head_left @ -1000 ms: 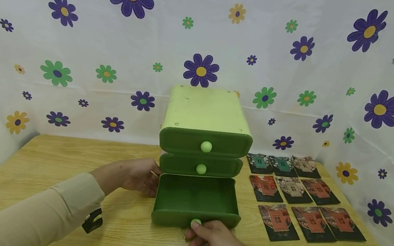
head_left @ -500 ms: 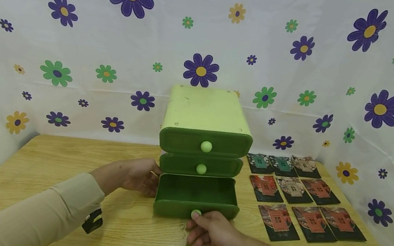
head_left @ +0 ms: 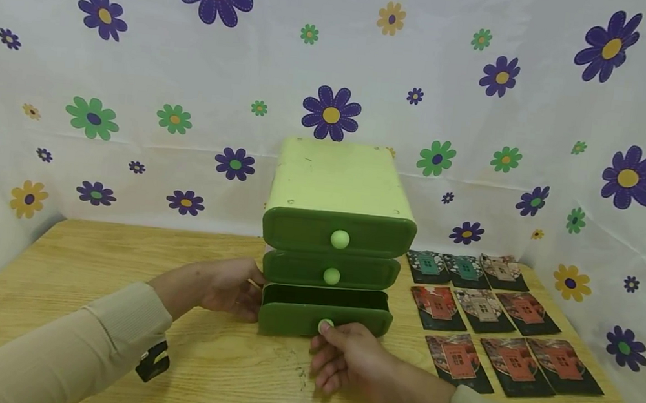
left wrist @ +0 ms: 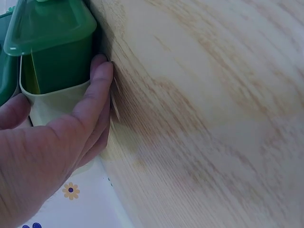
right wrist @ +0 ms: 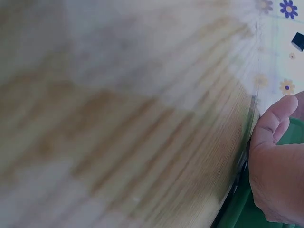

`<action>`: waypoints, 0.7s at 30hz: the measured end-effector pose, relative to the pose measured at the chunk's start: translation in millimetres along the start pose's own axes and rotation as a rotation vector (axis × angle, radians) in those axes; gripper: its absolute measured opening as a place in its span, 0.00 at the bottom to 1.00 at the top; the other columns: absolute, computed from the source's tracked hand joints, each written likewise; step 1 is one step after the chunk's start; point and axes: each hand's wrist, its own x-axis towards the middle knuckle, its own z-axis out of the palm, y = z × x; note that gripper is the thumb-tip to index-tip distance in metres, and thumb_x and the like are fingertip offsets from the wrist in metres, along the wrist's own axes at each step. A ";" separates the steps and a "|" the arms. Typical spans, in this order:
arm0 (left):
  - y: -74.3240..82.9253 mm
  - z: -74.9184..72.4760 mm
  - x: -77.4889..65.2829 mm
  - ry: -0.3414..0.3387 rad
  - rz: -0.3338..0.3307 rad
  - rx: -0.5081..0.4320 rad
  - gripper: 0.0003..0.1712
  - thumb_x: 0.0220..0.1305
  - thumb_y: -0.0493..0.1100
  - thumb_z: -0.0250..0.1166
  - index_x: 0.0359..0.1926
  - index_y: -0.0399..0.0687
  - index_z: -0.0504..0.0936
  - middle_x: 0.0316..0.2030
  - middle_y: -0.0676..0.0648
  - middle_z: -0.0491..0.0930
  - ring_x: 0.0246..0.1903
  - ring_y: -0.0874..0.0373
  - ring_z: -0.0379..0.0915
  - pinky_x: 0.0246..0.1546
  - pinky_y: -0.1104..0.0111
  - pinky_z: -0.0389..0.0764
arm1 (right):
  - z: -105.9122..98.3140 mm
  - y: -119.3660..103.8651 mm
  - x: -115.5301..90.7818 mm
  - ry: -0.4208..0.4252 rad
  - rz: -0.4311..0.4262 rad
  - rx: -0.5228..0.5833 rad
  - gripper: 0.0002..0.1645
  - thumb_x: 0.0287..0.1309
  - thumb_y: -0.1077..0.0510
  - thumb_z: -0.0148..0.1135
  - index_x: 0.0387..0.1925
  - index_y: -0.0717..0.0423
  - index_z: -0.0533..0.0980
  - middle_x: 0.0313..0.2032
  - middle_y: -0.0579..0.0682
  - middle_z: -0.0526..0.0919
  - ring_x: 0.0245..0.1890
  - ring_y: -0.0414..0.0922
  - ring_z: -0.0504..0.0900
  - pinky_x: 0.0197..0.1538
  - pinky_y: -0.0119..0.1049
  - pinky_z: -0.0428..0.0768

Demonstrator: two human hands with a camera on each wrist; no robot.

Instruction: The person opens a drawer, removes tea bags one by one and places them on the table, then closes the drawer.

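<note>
A green cabinet (head_left: 343,177) with three stacked drawers and round light-green knobs stands mid-table. Its bottom drawer (head_left: 288,321) is pulled partly out; a dark slot of its inside shows, and the upper two drawers are closed. My right hand (head_left: 354,360) pinches the bottom knob (head_left: 324,325) between thumb and finger. At the cabinet's lower left side, my left hand (head_left: 233,289) rests against the wall. The left wrist view shows its fairly straight fingers (left wrist: 97,88) along the pale casing (left wrist: 57,102), near the table. In the right wrist view, the knob is hidden.
Several dark packets (head_left: 460,363) with red, teal and cream labels lie in rows on the wooden table (head_left: 137,248), right of the cabinet. A black item (head_left: 152,361) shows under the left cuff. Flower-printed sheeting (head_left: 240,90) hangs behind and at the sides.
The bottom drawer has slid inward, from wide open to partly out. My right hand has moved forward with its knob. My left hand has stayed against the cabinet.
</note>
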 end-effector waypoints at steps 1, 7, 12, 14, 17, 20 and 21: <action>0.1 0.1 -0.2 -0.001 -0.001 -0.002 0.21 0.72 0.42 0.50 0.59 0.32 0.70 0.49 0.38 0.80 0.45 0.51 0.78 0.53 0.58 0.81 | -0.6 -0.6 0.9 0.000 -0.003 -0.006 0.25 0.78 0.46 0.44 0.46 0.64 0.74 0.25 0.45 0.80 0.20 0.37 0.80 0.26 0.29 0.80; 0.6 0.0 -1.0 -0.009 0.002 -0.008 0.21 0.72 0.42 0.49 0.59 0.34 0.69 0.50 0.38 0.79 0.46 0.50 0.78 0.50 0.60 0.81 | -2.8 -3.1 6.6 0.009 -0.004 -0.034 0.24 0.78 0.46 0.44 0.46 0.64 0.74 0.25 0.45 0.80 0.19 0.36 0.78 0.24 0.27 0.77; -0.3 0.0 -0.1 -0.009 0.007 -0.011 0.21 0.72 0.42 0.48 0.59 0.34 0.68 0.49 0.37 0.78 0.45 0.49 0.78 0.48 0.61 0.82 | -4.1 -4.8 11.0 0.015 -0.003 -0.047 0.23 0.78 0.47 0.44 0.43 0.63 0.75 0.24 0.45 0.80 0.18 0.36 0.76 0.22 0.26 0.73; -0.7 0.0 0.4 -0.009 0.009 -0.012 0.21 0.72 0.42 0.48 0.59 0.34 0.67 0.49 0.37 0.78 0.45 0.49 0.78 0.48 0.60 0.82 | -4.7 -5.6 12.4 0.018 -0.008 -0.054 0.23 0.78 0.47 0.44 0.42 0.62 0.75 0.24 0.45 0.80 0.18 0.36 0.74 0.22 0.26 0.72; -1.0 -0.1 0.9 -0.010 0.011 -0.014 0.21 0.72 0.42 0.48 0.60 0.34 0.67 0.48 0.37 0.78 0.44 0.49 0.78 0.47 0.61 0.82 | -5.7 -7.2 14.3 0.019 -0.016 -0.060 0.22 0.78 0.47 0.44 0.41 0.61 0.75 0.23 0.44 0.79 0.17 0.36 0.73 0.21 0.25 0.70; -0.9 -0.2 0.8 -0.016 0.010 -0.016 0.20 0.71 0.42 0.48 0.59 0.35 0.67 0.46 0.37 0.78 0.42 0.50 0.77 0.45 0.62 0.83 | -7.2 -8.8 17.1 0.022 -0.027 -0.068 0.22 0.78 0.48 0.45 0.41 0.62 0.75 0.23 0.44 0.79 0.16 0.36 0.73 0.20 0.26 0.70; -0.8 -0.3 0.7 -0.021 0.010 -0.012 0.20 0.71 0.42 0.48 0.59 0.35 0.67 0.46 0.38 0.78 0.41 0.50 0.78 0.44 0.63 0.83 | -7.7 -9.3 18.2 0.023 -0.029 -0.069 0.22 0.78 0.48 0.45 0.42 0.62 0.75 0.23 0.44 0.79 0.16 0.36 0.72 0.20 0.25 0.69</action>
